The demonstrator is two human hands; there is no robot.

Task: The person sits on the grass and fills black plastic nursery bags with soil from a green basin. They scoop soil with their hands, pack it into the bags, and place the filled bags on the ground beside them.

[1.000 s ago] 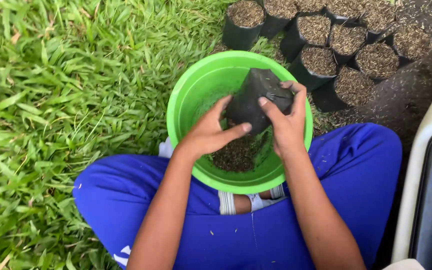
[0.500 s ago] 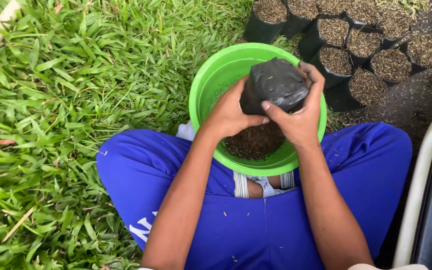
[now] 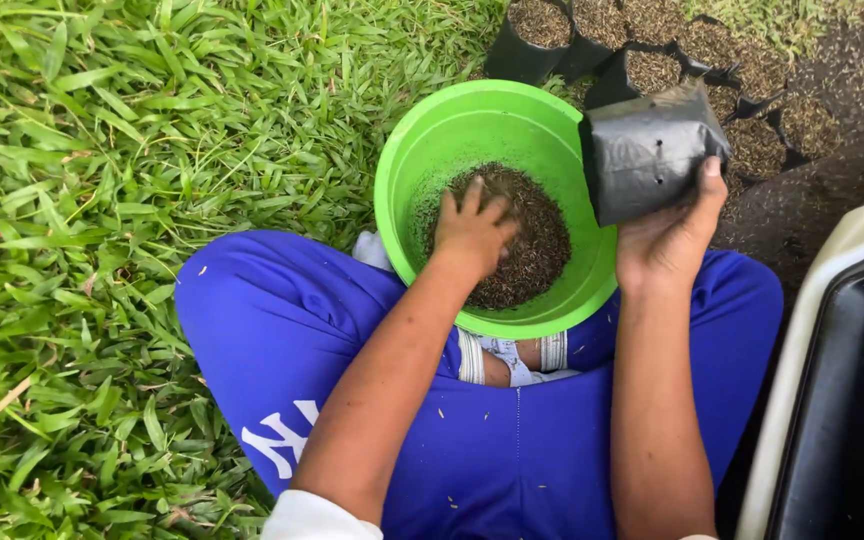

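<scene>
my left hand (image 3: 472, 232) fingers spread, flat on soil (image 3: 532, 250) in green basin (image 3: 422, 160) | my right hand (image 3: 667, 235) grips black grow bag (image 3: 647, 150) from below, bag up-right of basin, mouth tilted away | left nearer soil

Outdoor garden or plant nursery, grass (image 3: 102, 200) underfoot, rows of soil-filled black grow bags (image 3: 652, 60), bare earth

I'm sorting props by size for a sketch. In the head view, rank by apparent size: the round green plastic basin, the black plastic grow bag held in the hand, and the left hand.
1. Round green plastic basin
2. Black plastic grow bag, gripped by the right hand
3. Left hand, lying on the dark soil; raised nearer the camera, the bag may look larger.
</scene>
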